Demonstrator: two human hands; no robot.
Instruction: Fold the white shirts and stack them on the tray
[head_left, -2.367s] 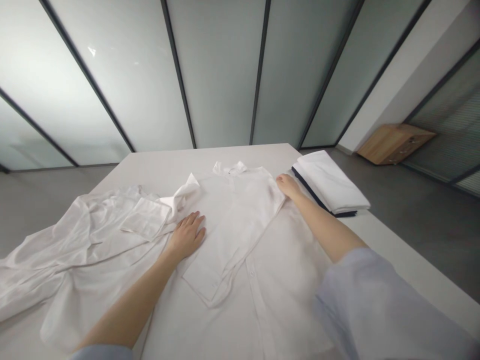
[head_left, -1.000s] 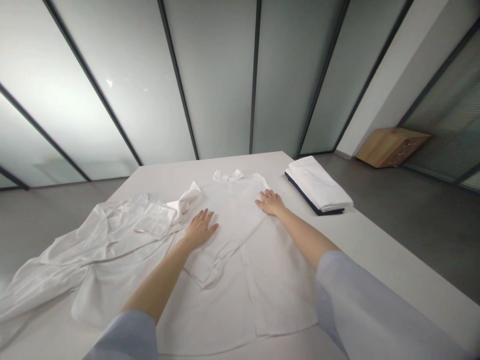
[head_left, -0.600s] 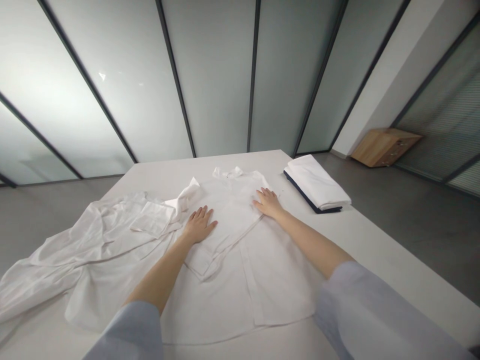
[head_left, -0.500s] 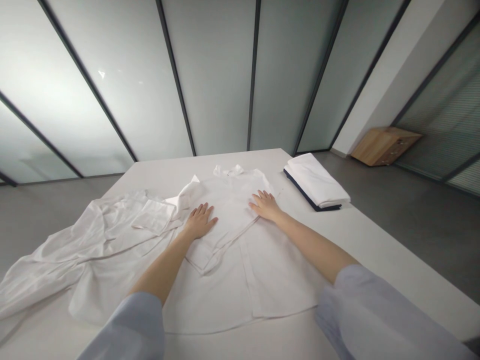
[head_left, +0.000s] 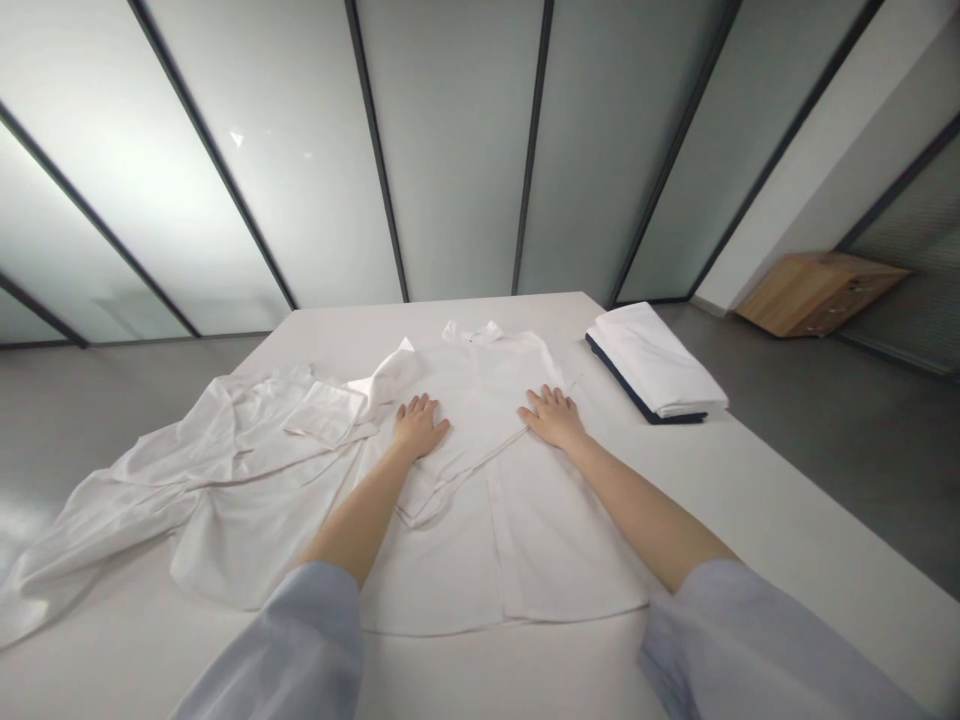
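Note:
A white shirt [head_left: 450,560] lies spread on the table, its collar at the far end and its hem toward me. One sleeve is laid across the body, with its cuff near the middle. My left hand [head_left: 421,428] rests flat on the left part of the shirt, fingers spread. On the right side my right hand [head_left: 553,416] also presses flat, fingers apart, by the upper edge of the folded-over sleeve. Neither hand grips cloth. To the left lies a second white garment [head_left: 225,510], loose and wrinkled, reaching up to the shirt's left side.
The white table [head_left: 780,520] carries everything. A neat stack of folded white cloth [head_left: 660,360] over dark folded cloth [head_left: 622,385] sits at its far right. Beyond stand frosted glass panels [head_left: 465,150] and a wooden cabinet [head_left: 810,295] on the grey floor.
The view has turned a little to the left, so everything sits further right in the picture. Both hands remain flat on the shirt, the right one slightly lower along its side.

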